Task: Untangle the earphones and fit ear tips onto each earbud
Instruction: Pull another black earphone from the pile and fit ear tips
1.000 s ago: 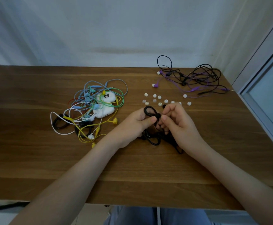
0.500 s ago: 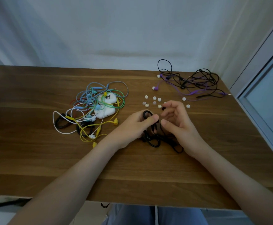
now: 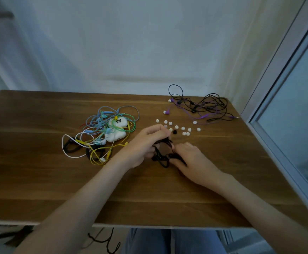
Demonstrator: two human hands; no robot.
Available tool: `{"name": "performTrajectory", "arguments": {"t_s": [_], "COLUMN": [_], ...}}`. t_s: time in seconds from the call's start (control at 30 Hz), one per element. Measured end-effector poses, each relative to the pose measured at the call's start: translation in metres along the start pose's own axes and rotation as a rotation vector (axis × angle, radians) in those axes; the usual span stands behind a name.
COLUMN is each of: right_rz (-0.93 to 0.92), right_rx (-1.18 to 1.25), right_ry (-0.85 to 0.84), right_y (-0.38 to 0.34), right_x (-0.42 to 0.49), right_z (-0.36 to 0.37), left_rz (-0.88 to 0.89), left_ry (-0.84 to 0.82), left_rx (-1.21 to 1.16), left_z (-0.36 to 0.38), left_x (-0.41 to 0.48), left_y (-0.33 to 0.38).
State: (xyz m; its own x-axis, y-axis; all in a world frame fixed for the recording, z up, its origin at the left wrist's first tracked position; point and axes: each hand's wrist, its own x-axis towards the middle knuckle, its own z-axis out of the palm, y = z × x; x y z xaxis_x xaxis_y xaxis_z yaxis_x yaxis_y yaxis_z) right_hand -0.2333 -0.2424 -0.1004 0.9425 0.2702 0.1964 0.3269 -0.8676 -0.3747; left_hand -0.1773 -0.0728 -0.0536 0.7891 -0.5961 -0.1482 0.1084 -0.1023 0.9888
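A tangled black earphone cable [image 3: 161, 156] lies bunched between my two hands at the middle of the wooden table [image 3: 39, 171]. My left hand [image 3: 142, 145] grips the upper part of the bundle with curled fingers. My right hand [image 3: 193, 162] holds the lower right part, its fingers curled round the cable. Several white ear tips [image 3: 182, 128] and one black ear tip [image 3: 175, 132] lie scattered just beyond my hands.
A heap of coloured earphones [image 3: 101, 132] with a white case [image 3: 116, 129] lies to the left. Black and purple earphones [image 3: 202, 107] lie tangled at the far right corner. A window frame [image 3: 278, 88] runs along the right table edge.
My right hand has dropped from beside my left hand's fingertips to the lower right of the bundle. The cable loop has been pulled lower. The camera has tilted up.
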Motion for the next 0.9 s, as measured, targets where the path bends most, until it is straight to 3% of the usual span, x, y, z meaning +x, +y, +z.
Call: {"name": "performTrajectory", "arguments": {"t_s": [0.3,0.43,0.57,0.77,0.9], "right_rz": [-0.054,0.048,0.138,0.162,0.198], "right_rx": [-0.083,0.089,0.203,0.119,0.050], "right_ry": [0.109,0.179,0.306,0.547,0.514], "right_y": [0.007,0.018,0.041,0.083,0.126], "right_x": [-0.010,-0.010,0.006,0.049,0.084], "right_z": [0.003,-0.016,-0.063,-0.126,-0.140], "left_rz": [0.109,0.157,0.160,0.217,0.175], "left_ry": [0.000,-0.012,-0.027,0.034,0.097], "left_rx": [0.072,0.069,-0.032,-0.188,-0.256], "left_z": [0.010,0.022,0.035,0.060,0.058], "left_x": [0.014,0.025,0.055,0.127,0.179], "left_y": [0.017,0.032,0.053,0.088,0.099]}}
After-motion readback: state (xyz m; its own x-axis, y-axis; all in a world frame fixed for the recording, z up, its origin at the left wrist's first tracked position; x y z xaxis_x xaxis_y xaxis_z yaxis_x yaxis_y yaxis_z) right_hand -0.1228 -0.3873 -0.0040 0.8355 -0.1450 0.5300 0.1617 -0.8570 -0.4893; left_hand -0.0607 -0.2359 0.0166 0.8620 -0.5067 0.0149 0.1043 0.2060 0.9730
